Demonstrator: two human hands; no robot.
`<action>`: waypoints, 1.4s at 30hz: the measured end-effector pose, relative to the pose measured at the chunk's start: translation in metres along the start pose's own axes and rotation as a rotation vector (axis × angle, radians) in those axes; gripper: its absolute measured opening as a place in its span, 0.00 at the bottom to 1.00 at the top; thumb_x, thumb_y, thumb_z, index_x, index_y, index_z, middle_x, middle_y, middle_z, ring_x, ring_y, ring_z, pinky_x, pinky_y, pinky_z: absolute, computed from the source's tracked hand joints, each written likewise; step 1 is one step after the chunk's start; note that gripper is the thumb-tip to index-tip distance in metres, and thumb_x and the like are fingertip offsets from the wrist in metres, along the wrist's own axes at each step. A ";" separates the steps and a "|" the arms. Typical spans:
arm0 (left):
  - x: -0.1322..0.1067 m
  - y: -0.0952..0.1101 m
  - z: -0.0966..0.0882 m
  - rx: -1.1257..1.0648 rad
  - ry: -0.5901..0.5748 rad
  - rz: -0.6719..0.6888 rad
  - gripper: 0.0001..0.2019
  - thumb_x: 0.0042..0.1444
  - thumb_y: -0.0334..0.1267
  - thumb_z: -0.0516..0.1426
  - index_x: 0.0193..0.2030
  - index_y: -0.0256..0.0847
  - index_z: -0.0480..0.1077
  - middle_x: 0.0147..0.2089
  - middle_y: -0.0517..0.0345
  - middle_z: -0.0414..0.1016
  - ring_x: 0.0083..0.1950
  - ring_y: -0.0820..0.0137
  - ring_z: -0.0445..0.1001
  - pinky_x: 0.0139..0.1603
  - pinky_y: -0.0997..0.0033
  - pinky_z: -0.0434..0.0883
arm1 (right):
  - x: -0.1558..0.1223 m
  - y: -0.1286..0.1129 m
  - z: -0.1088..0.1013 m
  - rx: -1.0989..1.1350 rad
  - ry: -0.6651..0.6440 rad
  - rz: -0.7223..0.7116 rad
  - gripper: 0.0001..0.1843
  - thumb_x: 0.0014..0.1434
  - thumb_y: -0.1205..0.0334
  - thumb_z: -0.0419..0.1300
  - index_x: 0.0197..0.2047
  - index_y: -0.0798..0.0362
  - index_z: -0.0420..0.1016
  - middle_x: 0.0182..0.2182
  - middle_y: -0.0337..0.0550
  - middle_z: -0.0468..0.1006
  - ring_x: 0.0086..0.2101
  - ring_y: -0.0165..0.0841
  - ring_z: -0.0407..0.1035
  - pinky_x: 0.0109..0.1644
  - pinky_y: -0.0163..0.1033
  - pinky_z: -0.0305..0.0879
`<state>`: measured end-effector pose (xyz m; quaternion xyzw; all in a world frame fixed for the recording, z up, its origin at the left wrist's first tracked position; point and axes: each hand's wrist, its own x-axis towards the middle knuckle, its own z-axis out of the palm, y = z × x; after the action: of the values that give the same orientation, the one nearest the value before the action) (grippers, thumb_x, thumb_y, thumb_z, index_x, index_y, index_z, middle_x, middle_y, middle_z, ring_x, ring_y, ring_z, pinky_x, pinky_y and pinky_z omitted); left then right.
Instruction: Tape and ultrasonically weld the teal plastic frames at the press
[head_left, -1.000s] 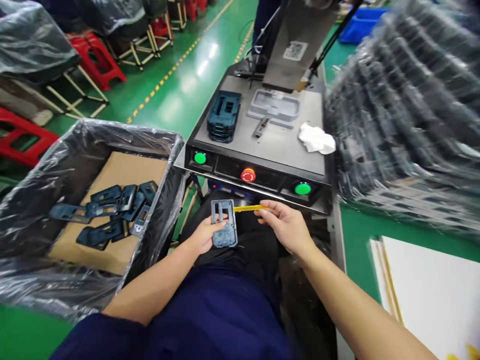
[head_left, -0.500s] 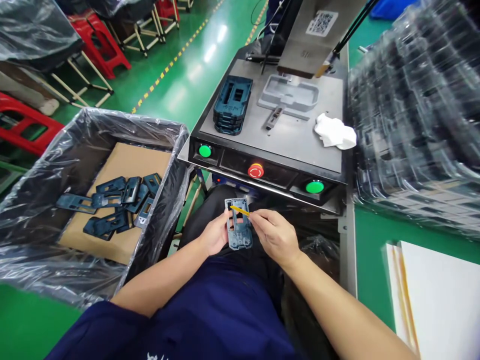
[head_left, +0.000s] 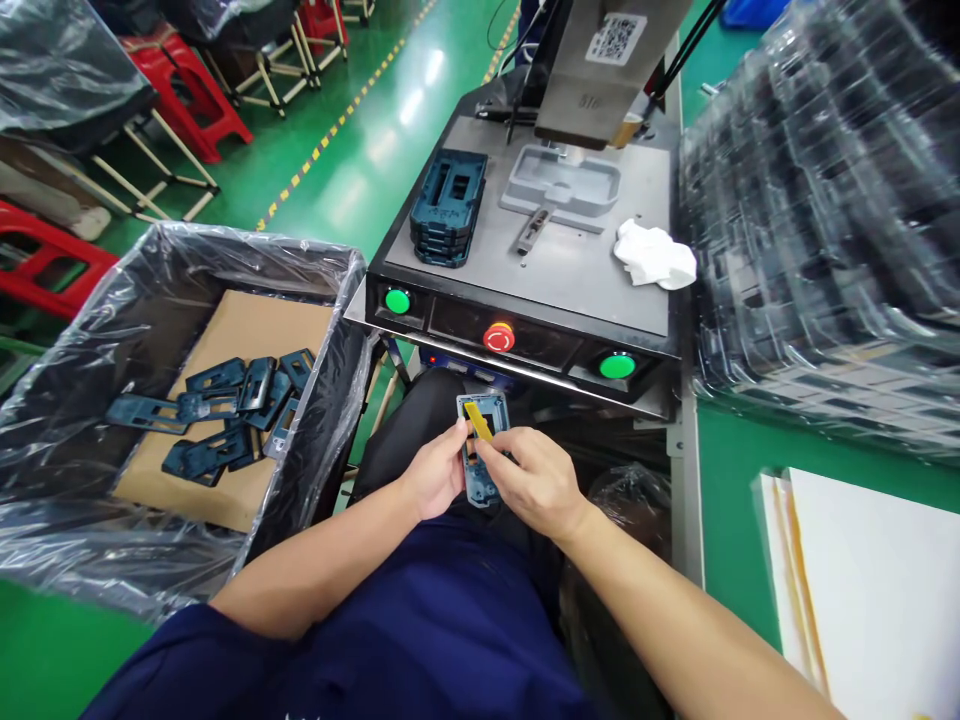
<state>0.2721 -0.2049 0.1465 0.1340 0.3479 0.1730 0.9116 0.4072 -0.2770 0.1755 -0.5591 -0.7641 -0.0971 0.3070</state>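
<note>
In my left hand (head_left: 439, 470) is a dark blue-grey plastic housing (head_left: 484, 490) with cut-out openings, held upright over my lap by its left edge. Between the thumb and fingers of my right hand (head_left: 536, 480) is a flat yellow strip (head_left: 478, 420), whose kind I cannot make out. The strip lies across the upper part of the housing, over an opening; whether it touches is unclear. My right fingers hide part of the housing's right side.
A machine table (head_left: 465, 290) ahead carries stacked housings (head_left: 448, 210), a grey fixture (head_left: 562, 185), and white cloth (head_left: 654, 255). Its front has green buttons (head_left: 616, 366) and a red emergency stop (head_left: 499, 337). Left stands a plastic-lined bin (head_left: 330, 400) with loose housings (head_left: 214, 405); right, stacked clear trays (head_left: 810, 230).
My right hand has moved left and closer to my left hand. The yellow strip has turned from nearly level to steeply slanted, showing its broad face. The whole view has shifted slightly.
</note>
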 end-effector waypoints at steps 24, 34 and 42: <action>-0.004 0.001 -0.001 0.067 -0.086 -0.016 0.19 0.67 0.46 0.48 0.60 0.41 0.66 0.54 0.48 0.74 0.50 0.65 0.76 0.41 0.69 0.73 | -0.002 -0.001 -0.004 0.247 -0.408 0.133 0.25 0.61 0.65 0.54 0.60 0.62 0.67 0.59 0.56 0.70 0.63 0.47 0.57 0.66 0.58 0.57; -0.005 0.007 0.000 -0.036 -0.113 0.054 0.19 0.66 0.42 0.50 0.61 0.40 0.66 0.53 0.48 0.75 0.47 0.65 0.76 0.43 0.68 0.72 | -0.005 0.005 -0.005 0.186 -0.152 0.332 0.37 0.56 0.52 0.62 0.65 0.57 0.58 0.60 0.60 0.65 0.60 0.48 0.60 0.62 0.56 0.63; -0.005 0.009 -0.002 -0.073 -0.116 0.118 0.18 0.61 0.33 0.54 0.58 0.42 0.67 0.52 0.49 0.76 0.48 0.64 0.76 0.47 0.63 0.71 | -0.005 0.000 -0.001 0.097 -0.286 0.484 0.40 0.52 0.56 0.64 0.65 0.59 0.58 0.57 0.59 0.66 0.55 0.48 0.65 0.58 0.54 0.68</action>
<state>0.2650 -0.1988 0.1514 0.1308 0.2794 0.2311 0.9227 0.4086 -0.2817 0.1731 -0.7180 -0.6475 0.0954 0.2369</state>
